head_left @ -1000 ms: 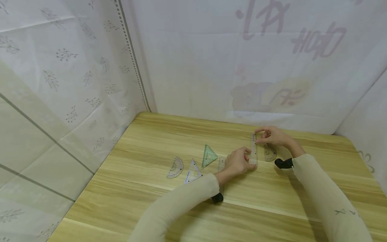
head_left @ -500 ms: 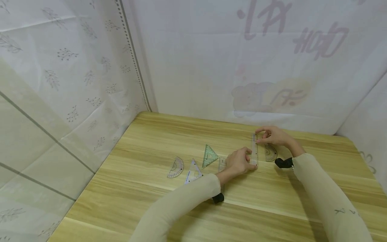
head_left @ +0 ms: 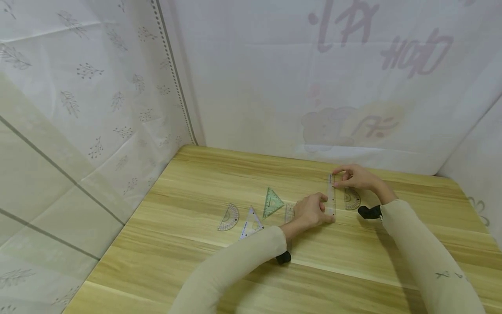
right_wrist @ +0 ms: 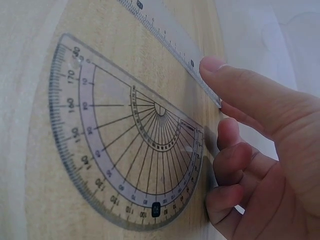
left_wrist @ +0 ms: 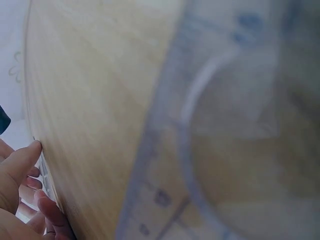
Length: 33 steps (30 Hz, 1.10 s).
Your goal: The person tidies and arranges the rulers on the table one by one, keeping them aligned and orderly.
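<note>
A clear straight ruler (head_left: pixel 331 199) lies on the wooden table between my two hands, its length running away from me. My right hand (head_left: pixel 358 178) pinches its far end with thumb and index finger; in the right wrist view the thumb (right_wrist: pixel 250 87) sits at the ruler's edge. My left hand (head_left: pixel 310 210) holds the near end, thumb at the short edge and curled fingers along the left side. Just right of the ruler lies a clear protractor (right_wrist: pixel 107 145), below the right hand. Another clear ruler (head_left: pixel 289 211) is partly hidden under the left hand and wrist.
Left of my hands lie a green set square (head_left: pixel 269 206), a clear set square (head_left: pixel 247 227) partly covered by the left sleeve, and a second protractor (head_left: pixel 228 218). The table (head_left: pixel 176 244) meets hanging printed cloth (head_left: pixel 251 96) at its back and left edges.
</note>
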Each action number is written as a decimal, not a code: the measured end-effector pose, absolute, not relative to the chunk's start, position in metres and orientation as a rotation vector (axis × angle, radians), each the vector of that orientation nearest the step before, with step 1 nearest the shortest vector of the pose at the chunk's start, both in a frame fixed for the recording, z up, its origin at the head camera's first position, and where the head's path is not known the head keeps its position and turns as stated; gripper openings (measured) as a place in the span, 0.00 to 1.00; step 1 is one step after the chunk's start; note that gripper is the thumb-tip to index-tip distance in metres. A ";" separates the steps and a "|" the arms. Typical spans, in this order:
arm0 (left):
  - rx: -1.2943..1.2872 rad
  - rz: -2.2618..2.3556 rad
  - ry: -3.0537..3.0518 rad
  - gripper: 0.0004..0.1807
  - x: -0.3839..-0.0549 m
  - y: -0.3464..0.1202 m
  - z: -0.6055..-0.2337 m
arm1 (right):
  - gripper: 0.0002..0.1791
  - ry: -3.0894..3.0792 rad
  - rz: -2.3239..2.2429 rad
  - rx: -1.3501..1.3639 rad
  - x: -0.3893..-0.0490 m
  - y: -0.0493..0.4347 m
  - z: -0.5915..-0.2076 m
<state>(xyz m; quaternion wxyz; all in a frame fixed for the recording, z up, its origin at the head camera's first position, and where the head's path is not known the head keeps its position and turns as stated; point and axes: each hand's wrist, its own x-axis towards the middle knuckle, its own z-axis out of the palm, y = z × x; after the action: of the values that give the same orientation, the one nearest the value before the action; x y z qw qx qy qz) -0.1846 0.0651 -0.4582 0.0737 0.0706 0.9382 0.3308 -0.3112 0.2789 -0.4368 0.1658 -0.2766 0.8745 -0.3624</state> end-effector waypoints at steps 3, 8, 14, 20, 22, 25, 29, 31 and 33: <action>0.216 0.973 2.823 0.34 -0.184 0.066 -0.457 | 0.29 2.487 -1.035 -0.802 -0.312 0.280 -0.438; 0.237 0.934 2.846 0.32 -0.184 0.066 -0.456 | 0.29 2.482 -1.039 -0.798 -0.312 0.280 -0.438; 0.233 0.920 2.850 0.31 -0.185 0.066 -0.456 | 0.27 2.494 -1.017 -0.794 -0.311 0.278 -0.436; 0.230 0.918 2.850 0.31 -0.187 0.066 -0.458 | 0.27 2.491 -1.012 -0.793 -0.311 0.278 -0.437; 0.229 0.916 2.844 0.31 -0.188 0.066 -0.459 | 0.27 2.485 -1.017 -0.787 -0.311 0.278 -0.437; 0.220 0.922 2.834 0.31 -0.190 0.067 -0.461 | 0.27 2.478 -1.031 -0.777 -0.311 0.277 -0.436; 0.210 0.928 2.824 0.32 -0.191 0.068 -0.461 | 0.26 2.474 -1.053 -0.771 -0.312 0.277 -0.437; 0.209 0.928 2.821 0.32 -0.191 0.068 -0.461 | 0.25 2.472 -1.059 -0.767 -0.313 0.277 -0.437; 0.211 0.932 2.817 0.32 -0.190 0.067 -0.460 | 0.24 2.477 -1.062 -0.769 -0.312 0.277 -0.436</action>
<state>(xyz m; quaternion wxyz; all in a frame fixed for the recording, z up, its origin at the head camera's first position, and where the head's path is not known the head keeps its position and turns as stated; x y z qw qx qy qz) -0.1902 0.0674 -0.4597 0.0832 0.0708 0.9438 0.3121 -0.3123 0.2769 -0.4358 0.1688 -0.2705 0.8710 -0.3737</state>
